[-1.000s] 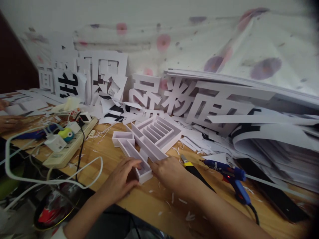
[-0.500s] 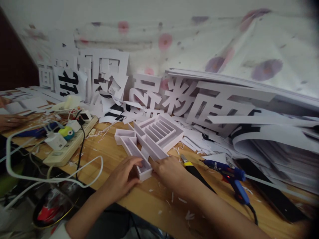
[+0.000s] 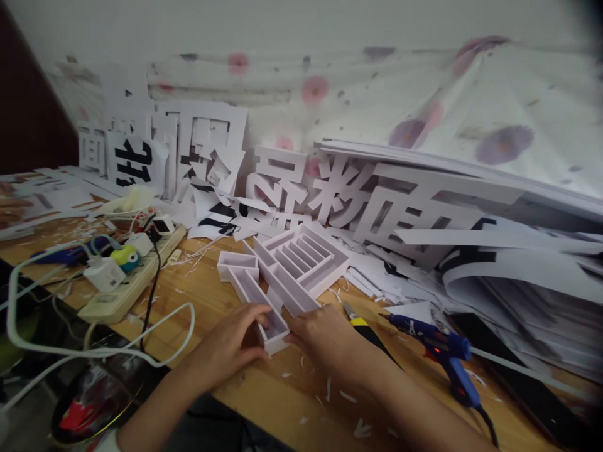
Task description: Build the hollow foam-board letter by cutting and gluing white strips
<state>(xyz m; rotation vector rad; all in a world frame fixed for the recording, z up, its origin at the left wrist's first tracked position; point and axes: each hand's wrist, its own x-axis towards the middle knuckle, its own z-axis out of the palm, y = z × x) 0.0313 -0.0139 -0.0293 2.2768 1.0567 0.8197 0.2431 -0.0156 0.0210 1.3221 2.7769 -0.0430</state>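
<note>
A long, hollow white foam-board letter piece [image 3: 248,290] with raised walls lies on the wooden table. At its near end, my left hand [image 3: 230,340] pinches the left wall, fingers inside the channel and thumb outside. My right hand [image 3: 325,336] is closed at the right side of the same end, its fingertips partly hidden. Right behind that hand lies a larger hollow white letter piece [image 3: 335,271] with several thin inner walls. A cutter knife [image 3: 360,322] with a yellow collar rests to the right, partly behind my right forearm.
A blue glue gun [image 3: 431,336] with a lit red light lies at right, near a black phone [image 3: 513,370]. Cut-out white letters [image 3: 343,191] lean along the wall. At left are a power strip [image 3: 136,285] with looping cables and another person's hand [image 3: 12,204].
The view has tilted slightly, so the scene sits a little lower. My hands stay at the letter piece's near end. The other person's hand at far left has shifted.
</note>
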